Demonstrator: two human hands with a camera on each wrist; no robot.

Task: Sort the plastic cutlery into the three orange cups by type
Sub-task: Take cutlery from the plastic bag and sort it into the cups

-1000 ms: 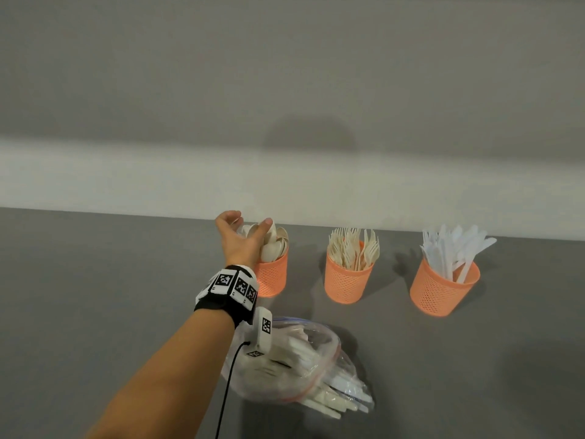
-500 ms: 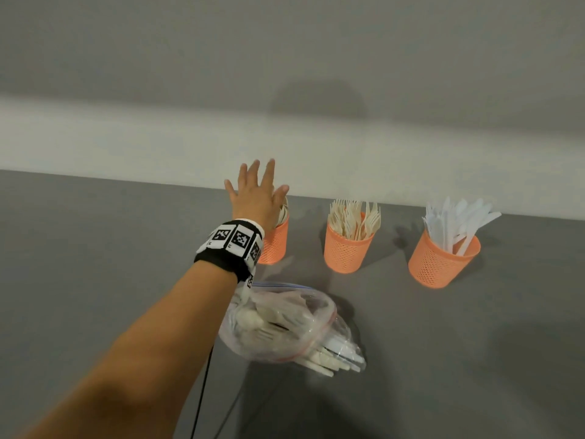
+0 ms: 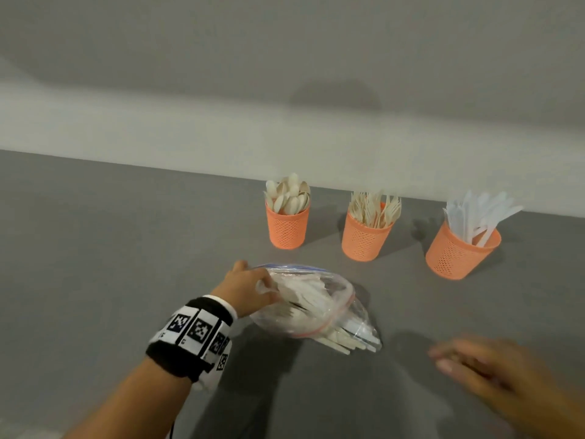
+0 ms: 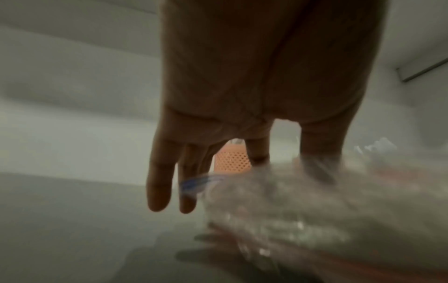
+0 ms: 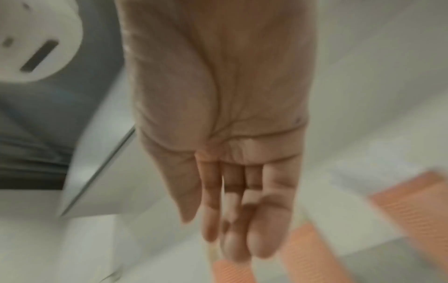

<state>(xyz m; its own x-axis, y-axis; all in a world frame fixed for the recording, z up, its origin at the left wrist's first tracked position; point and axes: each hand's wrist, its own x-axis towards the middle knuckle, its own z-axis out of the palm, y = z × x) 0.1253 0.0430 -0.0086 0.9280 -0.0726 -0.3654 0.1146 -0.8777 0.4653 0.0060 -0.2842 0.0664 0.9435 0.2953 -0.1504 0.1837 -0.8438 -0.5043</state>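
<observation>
The left hand (image 3: 245, 288) sits at the mouth of the bag (image 3: 319, 307), thumb and 1 or 2 fingers inside the opening. In the left wrist view 2 fingers (image 4: 160, 183) hang straight outside the bag, beside its blue zip strip (image 4: 198, 181), while the others go behind the crinkled plastic; whether those hidden fingers are pinching cutlery cannot be told. The wrist carries a black band (image 3: 190, 339) with square black-and-white markers.

The right hand (image 3: 493, 372) hovers low at the near right, blurred, apart from the bag. Its fingers (image 5: 232, 220) are straight and close together, grasping nothing.

The bag is clear plastic with a red seam, lying on its side on the grey table (image 3: 95, 264), its mouth toward the left hand. It holds a loose bundle of cutlery (image 3: 304, 299), with handles reaching toward its closed near-right end.

Beyond the bag, 3 cups stand upright in a row near the table's far edge, apart from one another. The left cup (image 3: 287, 229) holds spoons (image 3: 288, 194) bowl-up. The middle cup (image 3: 364, 239) holds forks (image 3: 375, 207) tines-up. The right cup (image 3: 459, 255) holds knives (image 3: 481, 213), white and fanned out to the right. Behind the table runs a pale wall (image 3: 285, 128).
</observation>
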